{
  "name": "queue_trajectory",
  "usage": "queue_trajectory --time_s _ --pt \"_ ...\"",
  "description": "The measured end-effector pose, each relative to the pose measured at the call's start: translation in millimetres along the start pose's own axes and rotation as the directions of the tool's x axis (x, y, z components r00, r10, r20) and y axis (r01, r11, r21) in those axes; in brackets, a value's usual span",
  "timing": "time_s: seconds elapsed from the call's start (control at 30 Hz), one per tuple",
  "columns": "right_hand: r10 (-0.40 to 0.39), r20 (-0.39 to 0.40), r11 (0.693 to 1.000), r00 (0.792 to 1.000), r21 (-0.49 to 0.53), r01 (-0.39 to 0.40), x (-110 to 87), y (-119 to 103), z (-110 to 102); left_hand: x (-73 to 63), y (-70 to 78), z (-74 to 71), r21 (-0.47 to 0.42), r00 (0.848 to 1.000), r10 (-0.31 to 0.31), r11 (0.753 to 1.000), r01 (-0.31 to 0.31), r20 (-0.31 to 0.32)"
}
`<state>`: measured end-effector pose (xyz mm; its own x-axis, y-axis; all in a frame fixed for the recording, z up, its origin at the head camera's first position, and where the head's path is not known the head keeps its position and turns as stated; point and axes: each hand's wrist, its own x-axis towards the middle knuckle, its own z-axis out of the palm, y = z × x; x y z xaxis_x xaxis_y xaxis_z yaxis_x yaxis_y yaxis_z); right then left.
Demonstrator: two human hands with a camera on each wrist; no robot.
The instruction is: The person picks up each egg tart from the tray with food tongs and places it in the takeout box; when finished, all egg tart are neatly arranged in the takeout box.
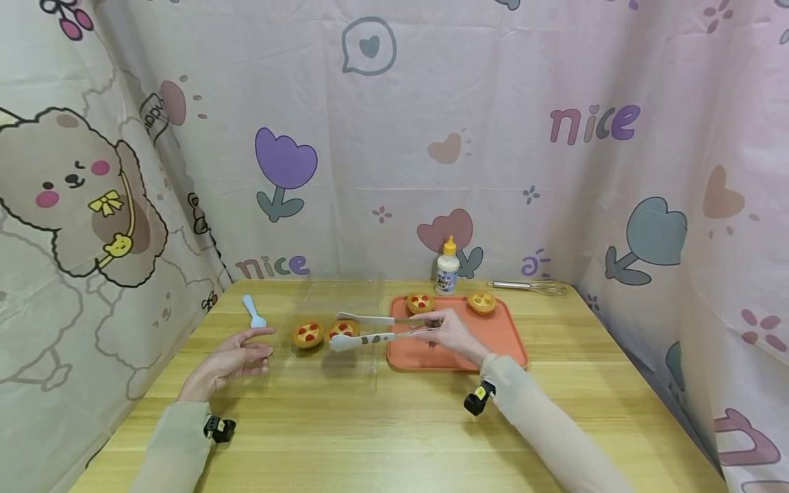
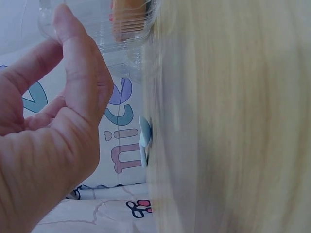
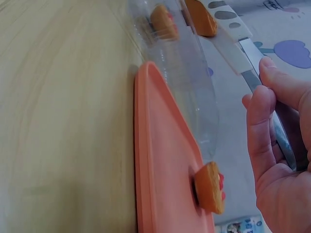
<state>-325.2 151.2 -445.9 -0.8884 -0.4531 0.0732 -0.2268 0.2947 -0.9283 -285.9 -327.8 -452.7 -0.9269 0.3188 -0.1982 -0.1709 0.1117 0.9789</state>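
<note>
My right hand (image 1: 448, 332) grips a pair of tongs (image 3: 252, 53) with pale, brown-spotted ends. Between those ends is a small toy tart (image 3: 201, 19) with red topping, raised over a clear plastic box (image 1: 290, 373) whose lid stands open at the back. Inside the box, on the left, sits a second tart (image 1: 307, 335). Loosely bent and holding nothing, the fingers of my left hand (image 1: 231, 359) are at the box's left side; a clear edge shows by a fingertip in the left wrist view.
An orange tray (image 1: 456, 349) to the right carries two more tarts, one with red topping (image 1: 420, 303) and one paler (image 1: 481, 302). Behind it stand a white bottle (image 1: 447, 270) with a yellow cap and a whisk (image 1: 533, 287). A light-blue fork-like utensil (image 1: 253, 313) lies back left.
</note>
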Motion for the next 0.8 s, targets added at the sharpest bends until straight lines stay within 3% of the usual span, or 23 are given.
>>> queue_trajectory --time_s 0.47,0.8 --pt "0.032 -0.011 0.999 0.999 0.005 -0.032 12.4 -6.9 27.4 -0.5 -0.9 -0.7 -0.018 1.0 0.007 1.0 -0.007 0.017" --pt "0.006 0.041 1.0 0.999 -0.011 -0.005 17.2 -14.8 37.2 0.3 -0.6 -0.3 0.015 1.0 -0.001 1.0 0.001 -0.007"
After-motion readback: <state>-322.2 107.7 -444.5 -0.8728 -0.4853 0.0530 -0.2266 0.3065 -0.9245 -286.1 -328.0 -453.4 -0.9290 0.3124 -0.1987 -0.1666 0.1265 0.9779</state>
